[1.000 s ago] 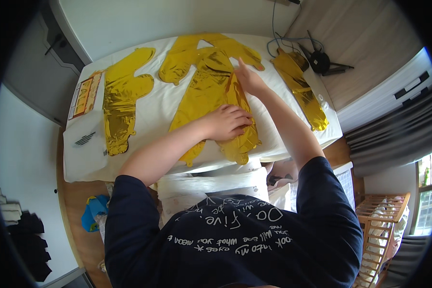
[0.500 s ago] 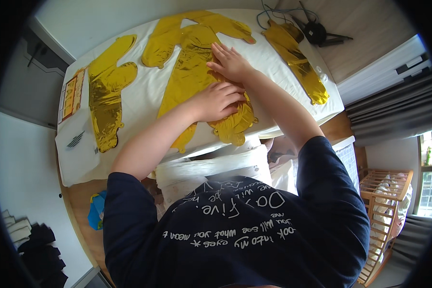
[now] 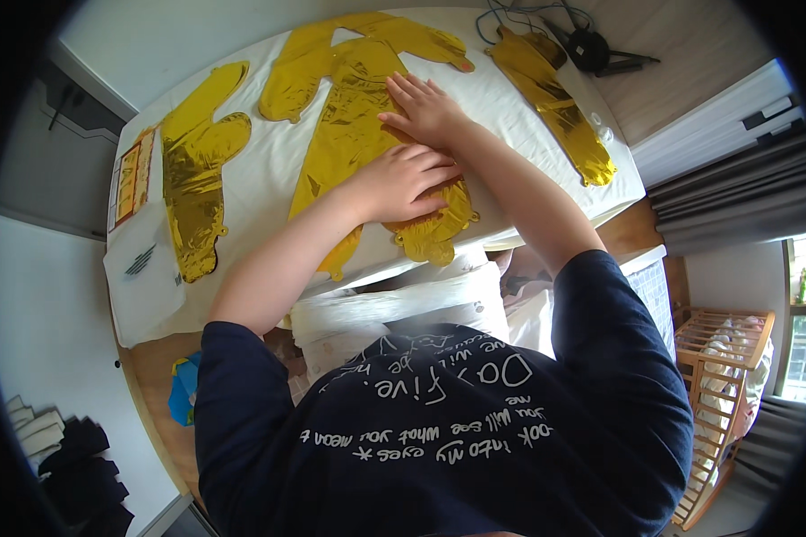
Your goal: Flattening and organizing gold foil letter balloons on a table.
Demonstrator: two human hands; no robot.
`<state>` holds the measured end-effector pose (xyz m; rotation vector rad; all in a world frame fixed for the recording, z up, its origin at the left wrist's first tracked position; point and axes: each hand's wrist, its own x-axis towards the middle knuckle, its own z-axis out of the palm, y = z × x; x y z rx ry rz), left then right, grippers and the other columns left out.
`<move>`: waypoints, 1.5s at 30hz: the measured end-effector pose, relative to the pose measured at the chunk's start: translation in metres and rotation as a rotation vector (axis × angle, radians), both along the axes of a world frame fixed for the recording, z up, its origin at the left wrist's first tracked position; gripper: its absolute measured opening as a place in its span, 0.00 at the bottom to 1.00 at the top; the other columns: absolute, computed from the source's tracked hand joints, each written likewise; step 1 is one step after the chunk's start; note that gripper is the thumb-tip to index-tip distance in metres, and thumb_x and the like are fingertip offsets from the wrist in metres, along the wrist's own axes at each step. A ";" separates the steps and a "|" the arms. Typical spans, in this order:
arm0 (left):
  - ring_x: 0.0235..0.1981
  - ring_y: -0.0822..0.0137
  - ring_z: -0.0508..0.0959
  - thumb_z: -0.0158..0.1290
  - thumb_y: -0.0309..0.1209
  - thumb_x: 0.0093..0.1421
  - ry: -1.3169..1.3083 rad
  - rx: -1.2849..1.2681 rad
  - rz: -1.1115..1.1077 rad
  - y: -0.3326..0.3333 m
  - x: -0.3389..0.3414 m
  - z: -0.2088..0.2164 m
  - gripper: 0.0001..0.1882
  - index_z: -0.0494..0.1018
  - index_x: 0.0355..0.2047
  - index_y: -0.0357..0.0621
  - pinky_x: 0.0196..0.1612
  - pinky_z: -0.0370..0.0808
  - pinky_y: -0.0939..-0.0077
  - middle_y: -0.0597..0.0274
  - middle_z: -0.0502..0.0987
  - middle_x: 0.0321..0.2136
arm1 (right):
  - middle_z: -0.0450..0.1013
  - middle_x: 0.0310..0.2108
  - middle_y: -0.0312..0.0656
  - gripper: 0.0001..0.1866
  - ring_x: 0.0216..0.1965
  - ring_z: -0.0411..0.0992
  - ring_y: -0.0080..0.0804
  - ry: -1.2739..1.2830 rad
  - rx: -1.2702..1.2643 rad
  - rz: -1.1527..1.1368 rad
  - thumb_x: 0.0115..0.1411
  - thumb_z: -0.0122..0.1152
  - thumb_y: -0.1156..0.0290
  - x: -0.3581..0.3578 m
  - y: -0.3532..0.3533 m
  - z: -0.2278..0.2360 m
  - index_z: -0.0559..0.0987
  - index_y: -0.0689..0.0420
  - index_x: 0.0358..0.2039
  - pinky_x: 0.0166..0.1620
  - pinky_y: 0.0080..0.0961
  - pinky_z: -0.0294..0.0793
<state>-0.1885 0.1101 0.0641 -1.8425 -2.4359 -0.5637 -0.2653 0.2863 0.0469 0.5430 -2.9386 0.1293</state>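
Note:
A flat, crinkled gold foil balloon (image 3: 331,148) lies on the white cloth (image 3: 258,170), its lower end puckered near the front edge. Palm down, my right hand (image 3: 427,112) rests on the balloon's right side with the fingers stretched out. Closer to me, my left hand (image 3: 407,183) lies across its lower part, fingers apart and slightly bent. Both hands touch the foil, and my left fingertips reach close to my right wrist. Part of the balloon is hidden under them.
More flat gold foil balloons lie around: one at the left (image 3: 192,170), one at the back (image 3: 287,80), one at the right (image 3: 555,112). A clear plastic package (image 3: 143,259) sits at the left edge. A black device with arms (image 3: 589,51) and cables stands back right.
My left hand's fingers have spread a little more over the foil. My right hand stays flat in nearly the same place. The whole view has shifted slightly.

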 end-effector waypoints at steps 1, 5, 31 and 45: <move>0.67 0.58 0.61 0.51 0.51 0.66 0.016 -0.027 0.022 0.002 0.002 0.001 0.31 0.66 0.66 0.53 0.70 0.56 0.58 0.58 0.66 0.64 | 0.48 0.75 0.44 0.48 0.76 0.42 0.40 0.001 0.004 -0.001 0.66 0.31 0.29 0.000 0.000 0.000 0.52 0.54 0.73 0.75 0.43 0.42; 0.67 0.56 0.59 0.50 0.55 0.65 0.053 -0.095 0.032 0.005 0.007 0.004 0.34 0.65 0.67 0.55 0.71 0.54 0.57 0.56 0.63 0.65 | 0.48 0.75 0.43 0.48 0.76 0.43 0.40 0.020 0.004 -0.002 0.66 0.31 0.29 0.000 0.003 -0.003 0.53 0.54 0.73 0.75 0.43 0.43; 0.66 0.53 0.65 0.52 0.60 0.62 -0.102 0.033 0.249 -0.038 0.050 0.044 0.38 0.66 0.65 0.50 0.67 0.60 0.51 0.52 0.66 0.63 | 0.48 0.75 0.43 0.49 0.75 0.43 0.40 0.011 -0.017 -0.017 0.66 0.30 0.28 0.003 0.001 -0.002 0.52 0.54 0.73 0.75 0.40 0.42; 0.26 0.61 0.73 0.66 0.52 0.54 -0.312 0.040 1.256 -0.136 0.094 0.025 0.28 0.69 0.29 0.39 0.32 0.70 0.68 0.56 0.73 0.25 | 0.49 0.74 0.43 0.48 0.75 0.44 0.39 0.067 -0.015 -0.012 0.66 0.32 0.28 -0.003 0.002 -0.010 0.53 0.53 0.73 0.75 0.39 0.42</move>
